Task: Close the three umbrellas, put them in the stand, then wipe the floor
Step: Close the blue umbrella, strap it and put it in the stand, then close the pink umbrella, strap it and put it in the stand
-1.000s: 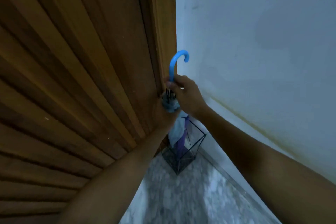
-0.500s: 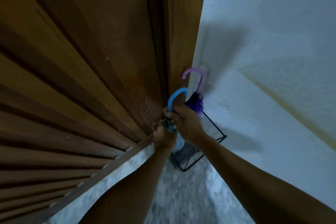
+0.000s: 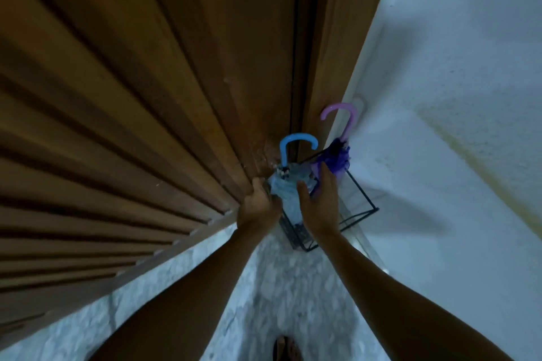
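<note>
A closed light-blue umbrella (image 3: 286,184) with a blue hooked handle stands inside the black wire stand (image 3: 363,202) in the corner. A closed purple umbrella (image 3: 338,158) with a pink hooked handle stands in the same stand, behind it and to the right. My left hand (image 3: 258,205) grips the blue umbrella's bunched fabric from the left. My right hand (image 3: 319,202) is beside the fabric on the right, fingers spread and off the handle. No third umbrella is in view.
A ribbed wooden door (image 3: 146,97) fills the left side, and the stand is tight against it. A pale wall (image 3: 454,97) rises on the right. The floor (image 3: 278,287) is light mottled stone. A sandalled foot (image 3: 286,349) shows at the bottom edge.
The blue umbrella has gone down into the stand. My right hand has let go of its handle and opened beside the fabric. The view has tilted down toward the stand.
</note>
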